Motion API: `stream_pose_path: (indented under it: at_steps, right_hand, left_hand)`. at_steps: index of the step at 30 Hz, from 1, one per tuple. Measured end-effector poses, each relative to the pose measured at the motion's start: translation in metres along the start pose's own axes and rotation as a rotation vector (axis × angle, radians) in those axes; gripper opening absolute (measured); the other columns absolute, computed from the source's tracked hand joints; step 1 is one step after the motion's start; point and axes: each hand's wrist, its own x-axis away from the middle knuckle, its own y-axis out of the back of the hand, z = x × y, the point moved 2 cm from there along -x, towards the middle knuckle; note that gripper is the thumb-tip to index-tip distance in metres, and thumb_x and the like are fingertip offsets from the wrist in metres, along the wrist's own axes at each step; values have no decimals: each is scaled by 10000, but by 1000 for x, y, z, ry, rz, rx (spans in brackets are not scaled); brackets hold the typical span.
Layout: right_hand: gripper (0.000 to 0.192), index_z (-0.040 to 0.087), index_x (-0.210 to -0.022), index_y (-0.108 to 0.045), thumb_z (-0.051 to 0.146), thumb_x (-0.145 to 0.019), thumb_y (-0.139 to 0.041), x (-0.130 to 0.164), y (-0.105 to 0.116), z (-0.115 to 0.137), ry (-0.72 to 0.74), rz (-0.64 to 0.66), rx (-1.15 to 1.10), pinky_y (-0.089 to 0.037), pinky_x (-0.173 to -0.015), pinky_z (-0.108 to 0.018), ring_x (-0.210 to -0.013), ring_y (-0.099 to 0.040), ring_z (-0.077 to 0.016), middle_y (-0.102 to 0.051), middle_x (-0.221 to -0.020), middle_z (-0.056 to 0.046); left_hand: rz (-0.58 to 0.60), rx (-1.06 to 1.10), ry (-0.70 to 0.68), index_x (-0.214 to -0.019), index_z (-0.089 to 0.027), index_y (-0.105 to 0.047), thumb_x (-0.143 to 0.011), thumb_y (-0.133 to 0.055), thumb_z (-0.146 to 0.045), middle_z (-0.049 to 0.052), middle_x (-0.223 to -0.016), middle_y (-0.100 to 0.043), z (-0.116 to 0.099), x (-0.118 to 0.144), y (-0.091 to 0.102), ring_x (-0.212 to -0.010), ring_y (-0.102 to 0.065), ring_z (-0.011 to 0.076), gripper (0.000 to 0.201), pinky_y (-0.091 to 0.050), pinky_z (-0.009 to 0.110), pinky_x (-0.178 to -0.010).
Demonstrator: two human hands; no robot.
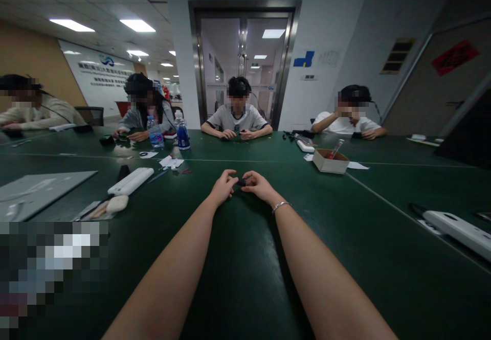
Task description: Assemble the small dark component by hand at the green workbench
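A: We had both arms stretched out on the table point(245, 278), left hand point(223, 185) and right hand point(259, 185) meeting around a small black piece point(241, 182).

B: Yeah, we pinched it from both sides, fingertips closed on it, probably so it wouldn't slip. It sat low, about touching the green top.

A: Looks-wise? Tiny, dark, mostly hidden by our fingers, so we couldn't tell its shape. A box point(330, 161) sat well apart on the right, bottles point(183, 135) far left.
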Motion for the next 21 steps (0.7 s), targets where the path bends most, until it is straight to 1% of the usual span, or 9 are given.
stream_pose_path:
  at_steps: [2, 4, 8, 12, 17, 21]
  right_hand:
    - [437, 193, -909, -510, 256, -543, -739, 0, 0, 0, 1, 9, 0, -357, -548, -232, -567, -482, -105, -514, -648, 67]
    - [439, 193, -912, -508, 257, -545, -739, 0, 0, 0, 1, 13, -3, -359, -550, -234, -569, -486, -109, -520, -642, 65]
    - [427, 193, -902, -507, 251, -547, -737, 0, 0, 0, -1, 7, 2, -365, -564, -238, -574, -488, -110, -521, -634, 66]
    - [431, 194, -903, -508, 247, -544, -740, -1, 0, -2, 1, 14, 2, -365, -567, -237, -580, -490, -108, -526, -651, 65]
    - [438, 193, -908, -508, 243, -542, -743, -2, 0, -4, 4, 20, -11, -358, -559, -236, -579, -491, -109, -531, -647, 65]
    - [429, 194, -902, -513, 238, -543, -743, -1, 0, -2, -1, 17, -15, -359, -560, -237, -576, -491, -110, -533, -640, 66]
  left_hand:
    - [7, -10, -10, -1140, -216, -469, -826, -490, -312, -27, -707, -499, 2, -1, 0, -470, -462, 64, 330, -367, 150, -377]
    - [12, -21, -4, -1115, -209, -491, -846, -452, -332, -33, -654, -480, 3, -1, 0, -454, -445, 67, 298, -363, 151, -375]
    - [-4, -21, 15, -1088, -209, -519, -839, -452, -305, -19, -697, -504, 2, 0, 0, -475, -465, 65, 275, -372, 150, -386]
    - [-11, -33, 3, -1040, -197, -543, -858, -418, -329, -31, -623, -479, 2, 0, 0, -448, -442, 64, 257, -362, 147, -381]
    - [-20, -34, -2, -1042, -203, -552, -843, -447, -295, -25, -674, -506, 6, -2, -1, -461, -460, 57, 243, -355, 142, -384]
    - [-5, -49, -10, -1005, -194, -565, -872, -405, -361, -31, -616, -482, 5, -1, 0, -444, -438, 55, 267, -353, 139, -387]
